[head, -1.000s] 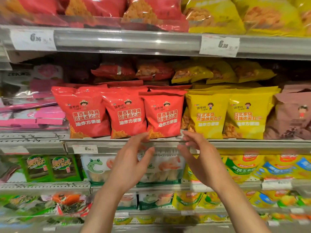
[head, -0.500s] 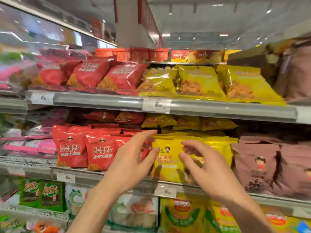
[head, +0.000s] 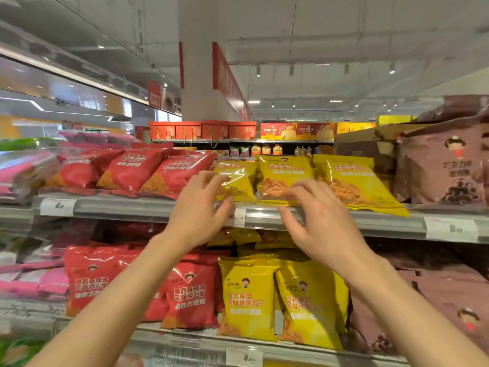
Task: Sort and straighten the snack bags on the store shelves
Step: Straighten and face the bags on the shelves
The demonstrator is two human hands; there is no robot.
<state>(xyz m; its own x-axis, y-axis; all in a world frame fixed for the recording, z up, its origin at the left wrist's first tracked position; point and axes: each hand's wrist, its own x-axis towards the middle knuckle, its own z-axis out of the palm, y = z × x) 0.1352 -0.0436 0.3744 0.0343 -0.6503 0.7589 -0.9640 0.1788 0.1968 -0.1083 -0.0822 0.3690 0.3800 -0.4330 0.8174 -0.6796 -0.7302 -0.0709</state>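
Hands are hovering at the front edge of the top shelf [head: 132,207], both raised toward the row of yellow snack bags lying flat there. The left hand [head: 197,207] is spreading its fingers loosely, its fingertips overlapping the lower left corner of the leftmost yellow bag [head: 235,178]; whether they are touching the film or sitting just in front of it cannot be told through the blur. The right hand [head: 321,221] is curling its fingers slightly over the front edge of the middle yellow bag [head: 284,176], and nothing is being gripped by either hand as far as can be seen.

Both bags are lying with their long axes running from the shelf's front edge toward its back, tops pointing away, so they are sitting straight ahead of and just beyond the fingertips. The left hand is looking nearer to the leftmost bag, the right hand nearer to the middle one; a third yellow bag [head: 357,186] is slanting off toward the right end of the shelf, overhanging the front edge, well beyond the right hand. Red snack bags [head: 148,170] are filling the shelf's left half.
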